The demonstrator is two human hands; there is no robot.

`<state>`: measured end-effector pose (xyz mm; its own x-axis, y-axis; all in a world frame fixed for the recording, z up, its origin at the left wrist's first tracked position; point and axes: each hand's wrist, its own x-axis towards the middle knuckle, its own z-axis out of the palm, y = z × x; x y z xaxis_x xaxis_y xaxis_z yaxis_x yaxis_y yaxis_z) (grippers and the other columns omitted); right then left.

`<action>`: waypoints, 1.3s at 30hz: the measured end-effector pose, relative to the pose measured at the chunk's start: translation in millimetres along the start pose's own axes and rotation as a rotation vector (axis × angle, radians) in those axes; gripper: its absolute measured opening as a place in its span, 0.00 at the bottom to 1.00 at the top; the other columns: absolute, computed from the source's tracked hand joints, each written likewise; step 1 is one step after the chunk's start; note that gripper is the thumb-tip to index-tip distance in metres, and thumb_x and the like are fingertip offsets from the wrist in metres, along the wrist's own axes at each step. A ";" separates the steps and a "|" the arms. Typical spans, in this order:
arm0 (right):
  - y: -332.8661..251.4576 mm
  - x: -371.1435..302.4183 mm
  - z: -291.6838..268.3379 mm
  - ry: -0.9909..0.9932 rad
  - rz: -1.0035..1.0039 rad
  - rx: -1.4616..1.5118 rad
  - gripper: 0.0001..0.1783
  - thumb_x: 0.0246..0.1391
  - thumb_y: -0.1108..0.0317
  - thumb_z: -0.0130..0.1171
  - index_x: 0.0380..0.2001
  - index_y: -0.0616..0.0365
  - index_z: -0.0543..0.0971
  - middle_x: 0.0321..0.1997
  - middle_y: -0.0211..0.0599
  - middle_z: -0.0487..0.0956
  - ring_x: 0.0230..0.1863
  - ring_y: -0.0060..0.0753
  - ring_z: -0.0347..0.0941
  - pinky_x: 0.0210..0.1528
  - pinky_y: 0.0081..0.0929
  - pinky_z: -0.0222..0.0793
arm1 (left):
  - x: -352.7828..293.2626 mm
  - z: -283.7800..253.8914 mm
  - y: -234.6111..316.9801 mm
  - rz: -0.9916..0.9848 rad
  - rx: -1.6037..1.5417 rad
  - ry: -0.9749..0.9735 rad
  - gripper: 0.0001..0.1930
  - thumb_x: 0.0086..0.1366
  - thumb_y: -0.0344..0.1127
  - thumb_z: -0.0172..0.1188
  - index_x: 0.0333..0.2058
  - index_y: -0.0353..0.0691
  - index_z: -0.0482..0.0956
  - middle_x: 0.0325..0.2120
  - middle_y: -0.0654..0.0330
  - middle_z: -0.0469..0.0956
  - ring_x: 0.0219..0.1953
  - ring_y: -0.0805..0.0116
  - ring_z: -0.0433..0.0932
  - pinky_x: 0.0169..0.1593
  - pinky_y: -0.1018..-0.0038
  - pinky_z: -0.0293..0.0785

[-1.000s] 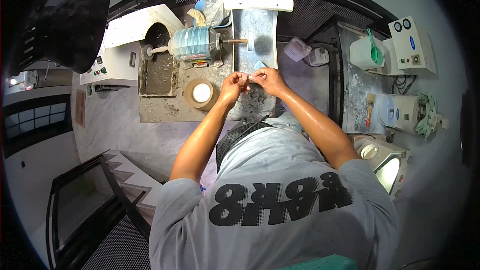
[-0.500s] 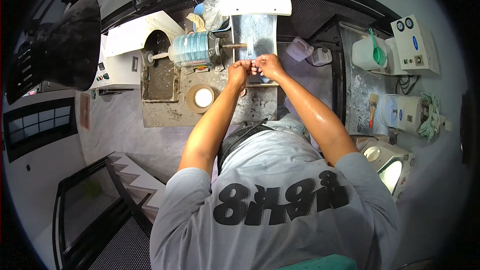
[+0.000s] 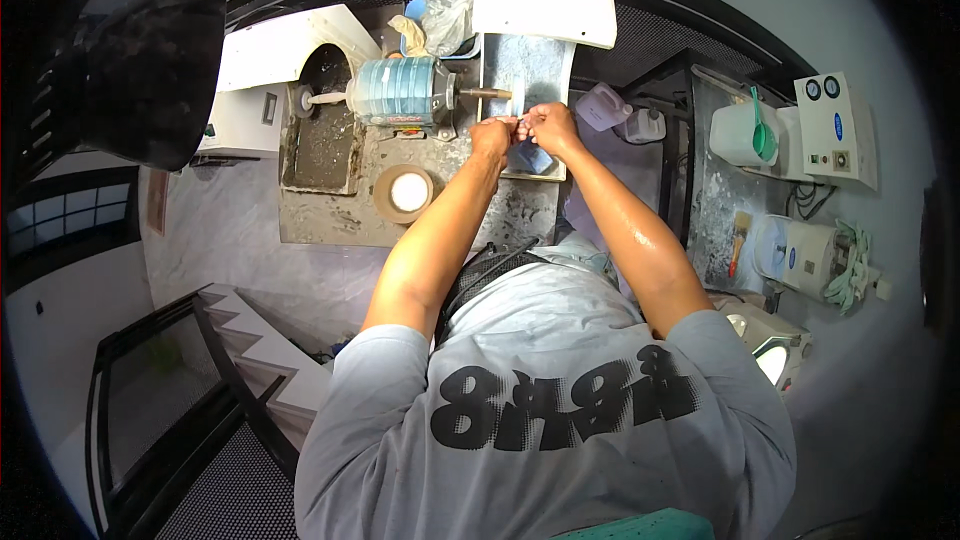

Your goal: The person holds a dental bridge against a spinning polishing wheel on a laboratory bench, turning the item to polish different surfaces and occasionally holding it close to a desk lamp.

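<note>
Both my hands meet below a polishing wheel [image 3: 518,97] on the right spindle [image 3: 483,93] of a bench polishing motor [image 3: 393,92]. The fingers of my left hand [image 3: 491,139] are pinched together. Close beside them, my right hand [image 3: 551,129] is also pinched, its fingertips near the wheel's lower edge. A small object seems to lie between the two sets of fingertips; its kind is too small to make out. Under the hands lies a bluish, dusty tray [image 3: 507,53] with a white hood [image 3: 545,2] at its back.
On the left spindle a second wheel [image 3: 303,100] hangs over a trough of wet grey grit [image 3: 318,162]. A brown bowl [image 3: 384,202] with white contents stands nearer me. Plastic jugs [image 3: 601,108] are right of the tray. A brush [image 3: 739,240] and machines occupy the right bench.
The view has turned slightly, so the bench sits a little differently in it. Both hands remain pinched together by the wheel, with only a slight shift.
</note>
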<state>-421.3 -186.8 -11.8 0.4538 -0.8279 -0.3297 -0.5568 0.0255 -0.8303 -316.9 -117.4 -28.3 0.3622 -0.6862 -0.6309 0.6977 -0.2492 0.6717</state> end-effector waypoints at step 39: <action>13.0 -83.8 14.5 -0.279 -0.397 -0.456 0.13 0.39 0.70 0.63 0.31 0.61 0.76 0.32 0.48 0.73 0.40 0.52 0.69 0.44 0.40 0.65 | -157.8 -113.9 80.9 0.712 0.229 -0.009 0.05 0.58 0.25 0.56 0.32 0.31 0.78 0.24 0.59 0.78 0.24 0.76 0.75 0.30 0.81 0.72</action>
<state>-456.5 -109.0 -1.5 0.8140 -0.5477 -0.1931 -0.5210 -0.5416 -0.6598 -247.2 48.6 81.4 0.6722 -0.7403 -0.0100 0.1492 0.1223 0.9812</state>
